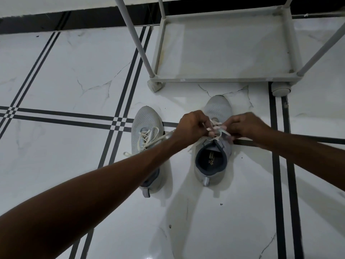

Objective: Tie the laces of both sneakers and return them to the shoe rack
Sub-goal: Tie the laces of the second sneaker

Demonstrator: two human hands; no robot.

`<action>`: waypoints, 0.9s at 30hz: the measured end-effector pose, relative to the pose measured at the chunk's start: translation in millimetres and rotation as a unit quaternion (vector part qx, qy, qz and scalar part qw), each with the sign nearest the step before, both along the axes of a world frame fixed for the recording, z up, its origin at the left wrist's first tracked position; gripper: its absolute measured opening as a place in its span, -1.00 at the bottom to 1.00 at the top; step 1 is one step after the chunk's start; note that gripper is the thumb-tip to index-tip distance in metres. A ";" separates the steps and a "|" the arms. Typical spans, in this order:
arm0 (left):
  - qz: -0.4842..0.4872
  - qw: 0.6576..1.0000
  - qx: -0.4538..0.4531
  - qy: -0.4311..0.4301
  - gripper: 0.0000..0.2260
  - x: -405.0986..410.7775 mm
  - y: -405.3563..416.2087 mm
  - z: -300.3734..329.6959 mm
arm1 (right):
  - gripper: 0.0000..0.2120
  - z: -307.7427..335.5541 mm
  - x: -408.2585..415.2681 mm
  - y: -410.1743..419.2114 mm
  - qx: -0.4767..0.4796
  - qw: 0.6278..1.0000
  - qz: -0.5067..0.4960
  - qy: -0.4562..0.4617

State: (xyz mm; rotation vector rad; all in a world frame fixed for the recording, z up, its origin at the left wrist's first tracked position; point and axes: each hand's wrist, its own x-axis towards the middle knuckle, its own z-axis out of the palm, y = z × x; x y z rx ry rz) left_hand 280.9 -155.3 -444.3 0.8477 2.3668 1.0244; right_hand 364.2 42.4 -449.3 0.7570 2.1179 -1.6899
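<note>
Two light grey sneakers stand on the white tiled floor, toes pointing away from me. The right sneaker (217, 107) has its white laces (216, 130) pinched from both sides: my left hand (190, 126) grips one strand and my right hand (246, 127) grips the other, just above the shoe's tongue. The left sneaker (144, 120) lies beside it, partly under my left forearm. Its white laces (147, 136) are loose and trail onto the floor.
The grey shoe rack (224, 78) stands just beyond the sneakers, its bare bottom shelf low to the floor, with poles rising at its corners. A black skirting strip runs along the wall behind. Black lines cross the floor tiles.
</note>
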 end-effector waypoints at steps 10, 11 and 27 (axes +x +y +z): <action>0.022 0.965 -0.016 -0.260 -0.90 -11.1 -48.8 -4.7 | -0.93 -13.8 3.8 15.3 0.296 0.948 0.089 0.069; 0.047 0.959 0.010 -0.280 -0.93 -12.6 -44.5 -0.5 | -0.92 -10.5 1.7 15.9 0.271 0.956 0.072 0.086; 0.107 0.804 0.146 -0.566 -0.73 -5.2 0.1 11.2 | -0.85 3.6 -36.9 -22.1 -0.310 0.933 -0.174 -0.056</action>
